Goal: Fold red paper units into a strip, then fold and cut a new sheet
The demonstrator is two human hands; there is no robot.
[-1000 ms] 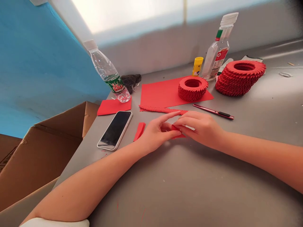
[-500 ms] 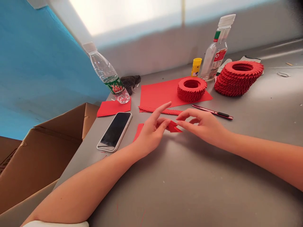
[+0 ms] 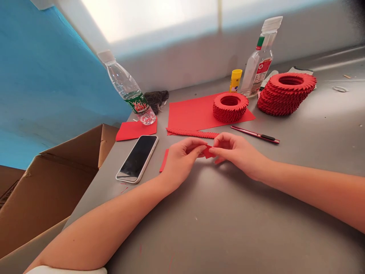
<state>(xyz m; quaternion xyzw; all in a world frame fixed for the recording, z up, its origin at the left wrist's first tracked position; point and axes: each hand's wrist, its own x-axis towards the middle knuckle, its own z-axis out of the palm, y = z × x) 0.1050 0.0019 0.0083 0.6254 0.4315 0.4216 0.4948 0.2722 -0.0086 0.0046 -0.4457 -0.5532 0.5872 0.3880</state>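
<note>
A small folded piece of red paper [image 3: 208, 152] is pinched between my left hand [image 3: 182, 160] and my right hand [image 3: 238, 152], low over the grey table [image 3: 228, 220]. Both hands have their fingers curled round it. A short stack of red paper slips [image 3: 163, 160] lies just left of my left hand. Just beyond my hands runs a row of folded red paper units [image 3: 192, 133].
A phone [image 3: 138, 157] lies to the left, beside an open cardboard box [image 3: 51, 179]. Further back are a red paper sheet [image 3: 194, 112], a small red paper ring [image 3: 229, 107], a larger stacked ring [image 3: 286, 93], a utility knife [image 3: 255, 134], a water bottle [image 3: 128, 89], a glue stick [image 3: 235, 80] and a clear glue bottle [image 3: 261, 61].
My fingers were spread half a second ago with the paper piece showing between them. Both hands have now curled in and pinched the piece again.
</note>
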